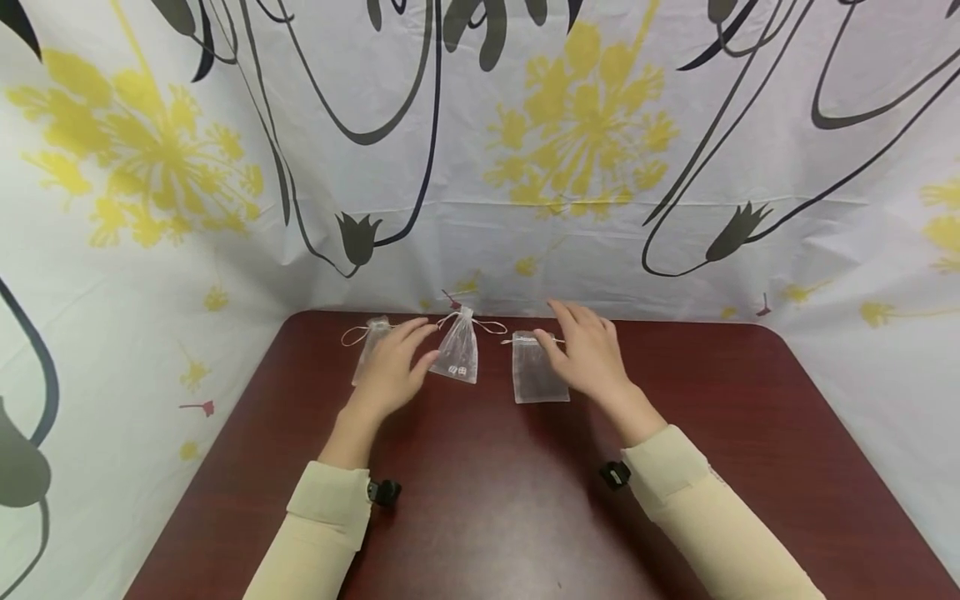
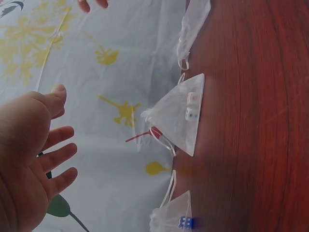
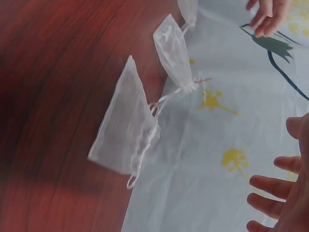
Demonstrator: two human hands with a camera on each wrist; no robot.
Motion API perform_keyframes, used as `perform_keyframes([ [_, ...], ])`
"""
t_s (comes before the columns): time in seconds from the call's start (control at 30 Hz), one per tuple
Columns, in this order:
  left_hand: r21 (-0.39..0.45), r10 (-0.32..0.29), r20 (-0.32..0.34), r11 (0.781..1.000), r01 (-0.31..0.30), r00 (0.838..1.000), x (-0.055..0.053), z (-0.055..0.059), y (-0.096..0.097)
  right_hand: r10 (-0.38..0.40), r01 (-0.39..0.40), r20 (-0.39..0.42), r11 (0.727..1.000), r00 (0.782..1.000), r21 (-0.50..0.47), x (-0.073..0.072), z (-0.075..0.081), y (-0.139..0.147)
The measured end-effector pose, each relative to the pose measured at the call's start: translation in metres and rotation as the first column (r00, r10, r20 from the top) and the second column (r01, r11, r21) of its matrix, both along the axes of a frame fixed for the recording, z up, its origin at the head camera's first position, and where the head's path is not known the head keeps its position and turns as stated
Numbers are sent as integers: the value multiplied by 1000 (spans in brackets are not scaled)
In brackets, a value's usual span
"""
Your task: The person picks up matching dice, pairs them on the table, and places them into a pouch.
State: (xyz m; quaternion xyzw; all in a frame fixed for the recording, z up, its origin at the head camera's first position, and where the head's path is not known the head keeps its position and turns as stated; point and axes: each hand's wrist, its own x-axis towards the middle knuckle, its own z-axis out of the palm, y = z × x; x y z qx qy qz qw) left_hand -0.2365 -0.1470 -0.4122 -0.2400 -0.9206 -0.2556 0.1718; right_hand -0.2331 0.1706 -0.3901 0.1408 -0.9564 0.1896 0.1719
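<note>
1. Both hands hover over the far part of the dark red table, palms down, holding nothing.
2. Starting at the left, the left hand is spread, fingers straight and slightly apart, as the left wrist view plainly shows. It floats above the left pouch, covering much of it in the head view; I cannot tell whether it touches the mesh.
3. That left pouch is a small sheer drawstring bag, lying at the far left of the row. In the left wrist view it has a blue die inside.
4. Next to the right, the middle pouch stands near the far edge, drawn shut at its neck with white cord loops out to both sides. Two white dice sit at its bottom. It is just beside the left hand's fingertips, apart from them.
5. Further right, the right pouch lies flat, its mouth toward the far edge, and looks empty in the right wrist view.
6. Over its right edge hovers the right hand, fingers stretched and loosely parted, thumb toward the pouch; contact is not clear.
7. Cream sleeves cover both forearms, each with a small black device at the wrist.
8. Behind and at both sides hangs a white cloth printed with yellow flowers and dark stems.
</note>
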Motion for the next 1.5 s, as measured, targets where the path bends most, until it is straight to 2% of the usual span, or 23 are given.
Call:
perform_keyframes([
  [0.3,-7,0,35,1000,0,999,8,1,7,-60,60,1,998,998,-26,33,-4,44],
  [0.43,3,-17,44,1000,17,999,9,1,11,-82,82,4,995,997,-47,45,-7,59],
  [0.77,-13,-48,58,999,48,997,15,-7,25,-101,102,15,993,995,-52,71,-12,85],
  [0.97,-23,-80,94,996,83,992,20,-12,40,-112,112,1,993,994,-37,82,-15,98],
  [1.27,-67,-126,130,989,135,984,24,-23,65,-128,127,-5,991,992,-36,95,-16,110],
  [1.5,-125,-177,213,970,206,961,25,-40,93,-135,135,11,990,991,-36,105,-21,116],
])
